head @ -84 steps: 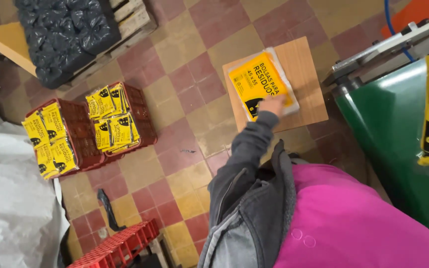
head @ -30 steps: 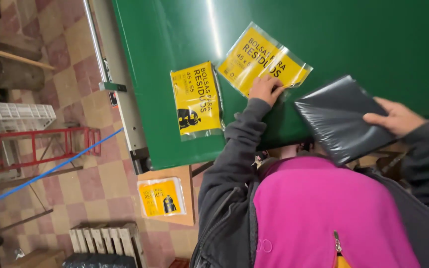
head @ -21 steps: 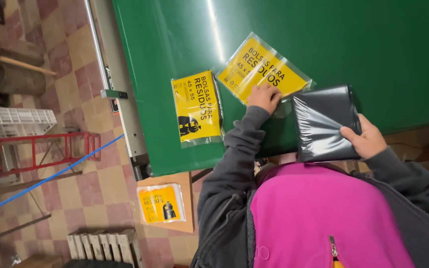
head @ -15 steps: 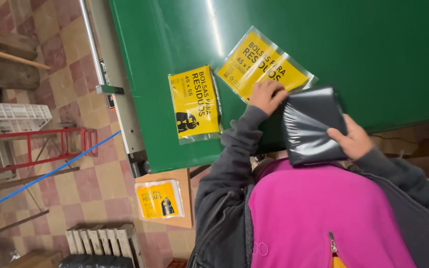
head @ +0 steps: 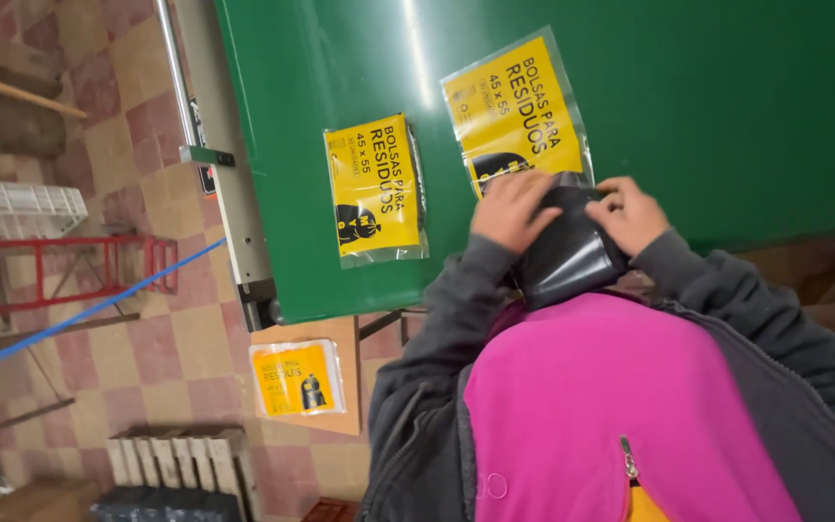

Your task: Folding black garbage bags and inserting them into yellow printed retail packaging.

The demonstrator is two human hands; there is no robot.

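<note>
A folded stack of black plastic bags (head: 567, 256) sits at the near edge of the green table (head: 727, 106). My left hand (head: 511, 208) grips its left side and my right hand (head: 630, 213) grips its right side. The stack's top edge meets the open mouth of a clear packet with a yellow label (head: 519, 111), which lies flat on the table just beyond my hands. A second, filled yellow-labelled packet (head: 376, 188) lies to the left of it, apart from my hands.
Below the table, a wooden board (head: 335, 382) on the checkered tile floor carries another yellow packet (head: 299, 377). A metal rail (head: 207, 145) runs along the table's left edge. A red frame (head: 60, 275), a white crate (head: 12, 205) and a blue hose (head: 79, 314) lie further left.
My right hand has brought the black bag stack in from the right to the packet's mouth. My left hand has left the yellow packet and joined it on the stack.
</note>
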